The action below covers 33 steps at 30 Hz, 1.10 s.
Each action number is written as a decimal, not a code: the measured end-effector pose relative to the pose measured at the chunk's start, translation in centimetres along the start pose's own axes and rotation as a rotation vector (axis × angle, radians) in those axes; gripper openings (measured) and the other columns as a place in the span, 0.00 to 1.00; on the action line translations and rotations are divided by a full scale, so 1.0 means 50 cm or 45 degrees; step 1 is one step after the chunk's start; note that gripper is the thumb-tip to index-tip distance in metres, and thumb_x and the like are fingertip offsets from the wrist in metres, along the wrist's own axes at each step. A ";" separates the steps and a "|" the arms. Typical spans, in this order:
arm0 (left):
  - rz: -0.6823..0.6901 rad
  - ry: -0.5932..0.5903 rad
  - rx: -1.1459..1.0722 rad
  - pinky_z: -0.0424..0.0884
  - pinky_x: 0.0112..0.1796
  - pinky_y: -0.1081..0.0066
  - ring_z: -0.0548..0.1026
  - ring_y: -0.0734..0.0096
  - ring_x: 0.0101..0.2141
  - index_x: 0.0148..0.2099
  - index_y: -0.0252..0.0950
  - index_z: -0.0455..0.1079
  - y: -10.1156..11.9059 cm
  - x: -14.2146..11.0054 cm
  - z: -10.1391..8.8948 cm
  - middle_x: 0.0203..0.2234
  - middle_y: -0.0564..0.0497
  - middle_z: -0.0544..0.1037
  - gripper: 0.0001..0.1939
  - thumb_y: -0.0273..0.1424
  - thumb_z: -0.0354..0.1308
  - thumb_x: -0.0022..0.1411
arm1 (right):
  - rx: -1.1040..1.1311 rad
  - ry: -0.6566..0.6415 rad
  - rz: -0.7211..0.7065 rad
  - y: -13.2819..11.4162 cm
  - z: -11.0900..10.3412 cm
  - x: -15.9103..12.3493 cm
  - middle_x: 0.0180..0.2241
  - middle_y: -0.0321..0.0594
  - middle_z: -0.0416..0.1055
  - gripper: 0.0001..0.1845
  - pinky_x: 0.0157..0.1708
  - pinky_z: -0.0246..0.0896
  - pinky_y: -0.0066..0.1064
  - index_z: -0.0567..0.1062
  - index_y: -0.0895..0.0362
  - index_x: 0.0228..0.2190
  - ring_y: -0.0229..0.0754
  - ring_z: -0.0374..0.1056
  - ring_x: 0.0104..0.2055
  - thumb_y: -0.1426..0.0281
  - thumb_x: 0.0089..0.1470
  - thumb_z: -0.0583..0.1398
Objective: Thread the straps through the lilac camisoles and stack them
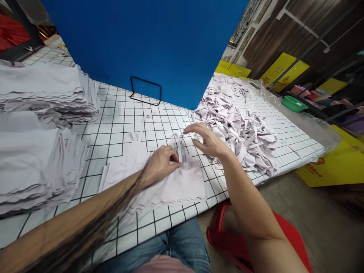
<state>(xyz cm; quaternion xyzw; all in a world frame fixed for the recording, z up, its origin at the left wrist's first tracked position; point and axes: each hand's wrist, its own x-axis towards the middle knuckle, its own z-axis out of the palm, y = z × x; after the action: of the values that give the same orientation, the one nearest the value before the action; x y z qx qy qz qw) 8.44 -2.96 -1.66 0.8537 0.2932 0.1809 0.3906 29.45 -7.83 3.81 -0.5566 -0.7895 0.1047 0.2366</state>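
Note:
A pale pinkish-white garment with thin straps, like a camisole [189, 182], lies flat on the checked tabletop [113, 121] in front of me. My left hand [163, 163] rests on it, thumb and fingers pinched on its cloth at the foot of the straps. Just to the right of the raised strap loops is my right hand [209, 141], thumb and fingers spread, with nothing visible in them. Under and left of this piece lie more like garments [119, 168], one with its straps [139, 132] stretched toward the back. Loose hair hides part of my left forearm.
Folded stacks of the same cloth [25, 151] stand at the left. A tangled heap of garments [236, 129] spreads at the right. A blue panel [148, 45] with a black wire stand [145, 91] rises at the back. A red stool [287, 231] stands below the right edge.

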 end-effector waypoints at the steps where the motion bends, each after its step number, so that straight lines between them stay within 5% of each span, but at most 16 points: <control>1: -0.030 -0.007 -0.038 0.67 0.41 0.64 0.72 0.62 0.40 0.29 0.36 0.72 0.001 0.001 -0.002 0.33 0.50 0.76 0.05 0.31 0.63 0.53 | 0.017 -0.091 -0.060 -0.017 0.004 -0.008 0.50 0.43 0.71 0.16 0.52 0.54 0.42 0.71 0.54 0.49 0.46 0.62 0.52 0.73 0.60 0.55; 5: -0.139 -0.043 -0.148 0.69 0.38 0.66 0.75 0.64 0.36 0.31 0.37 0.76 0.004 0.001 -0.009 0.33 0.51 0.78 0.08 0.36 0.62 0.54 | -0.027 -0.354 0.029 -0.048 0.037 -0.028 0.38 0.40 0.76 0.11 0.45 0.50 0.40 0.76 0.55 0.42 0.46 0.61 0.44 0.63 0.61 0.59; 10: -0.091 -0.110 -0.032 0.68 0.41 0.65 0.75 0.62 0.39 0.33 0.38 0.77 0.002 0.001 -0.011 0.33 0.51 0.79 0.08 0.36 0.62 0.54 | -0.045 -0.356 0.077 -0.042 0.050 -0.036 0.34 0.40 0.74 0.10 0.40 0.45 0.36 0.76 0.57 0.37 0.43 0.58 0.41 0.65 0.64 0.57; 22: 0.060 -0.181 0.008 0.68 0.40 0.68 0.74 0.64 0.38 0.32 0.37 0.77 0.000 0.002 -0.014 0.31 0.50 0.79 0.08 0.33 0.59 0.58 | -0.603 -0.465 -0.322 -0.070 0.051 -0.027 0.31 0.45 0.69 0.12 0.37 0.40 0.39 0.69 0.60 0.30 0.46 0.54 0.39 0.77 0.63 0.51; 33: 0.022 -0.159 -0.099 0.68 0.40 0.68 0.75 0.64 0.36 0.32 0.37 0.77 -0.006 0.004 -0.012 0.32 0.50 0.80 0.11 0.39 0.59 0.58 | 0.132 -0.116 0.083 -0.024 0.089 -0.068 0.39 0.42 0.69 0.11 0.45 0.52 0.38 0.71 0.56 0.36 0.44 0.60 0.44 0.62 0.64 0.55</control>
<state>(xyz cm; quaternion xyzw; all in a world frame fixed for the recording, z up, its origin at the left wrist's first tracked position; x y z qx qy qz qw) 8.18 -2.33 -1.53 0.8500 0.2534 0.1419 0.4395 27.18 -10.97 -0.39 -0.5635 -0.7745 0.1783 0.2254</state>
